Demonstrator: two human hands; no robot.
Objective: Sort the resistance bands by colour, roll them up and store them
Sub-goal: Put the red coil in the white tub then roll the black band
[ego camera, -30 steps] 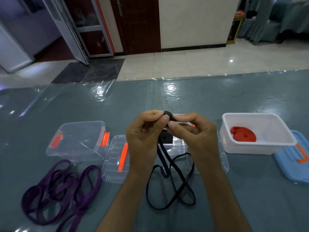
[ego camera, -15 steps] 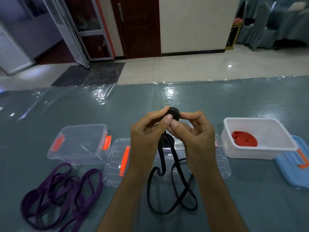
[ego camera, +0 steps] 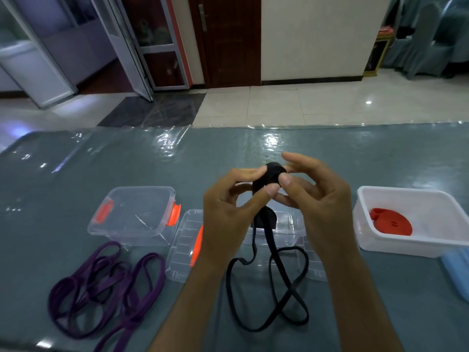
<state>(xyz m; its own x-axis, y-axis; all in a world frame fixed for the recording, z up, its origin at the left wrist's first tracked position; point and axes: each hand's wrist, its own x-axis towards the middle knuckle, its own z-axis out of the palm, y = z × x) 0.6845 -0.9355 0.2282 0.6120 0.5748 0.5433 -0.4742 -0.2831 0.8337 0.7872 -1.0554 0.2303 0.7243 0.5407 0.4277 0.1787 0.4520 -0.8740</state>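
- At the near left, the purple bands (ego camera: pixel 106 288) lie in a loose tangle on the table (ego camera: pixel 63 174), not yet rolled.
- Just beyond them stands a clear box (ego camera: pixel 134 212) with orange clasps; it looks empty, so I judge the purple set is wholly left to do.
- A clear lid (ego camera: pixel 185 245) lies flat right of that box, partly under the forearms.
- The left hand (ego camera: pixel 228 212) pinches the black roll (ego camera: pixel 271 174) between thumb and forefinger.
- The right hand (ego camera: pixel 317 196) pinches the same roll with its thumb, its forefinger lifted above.
- The black band (ego camera: pixel 269 295) hangs from the roll and loops on the table, so most of it is still unrolled.
- At the right, the white box (ego camera: pixel 406 240) holds rolled red bands (ego camera: pixel 390 222); that colour looks done, bar the lid.
- A blue lid (ego camera: pixel 456 273) lies beside it.
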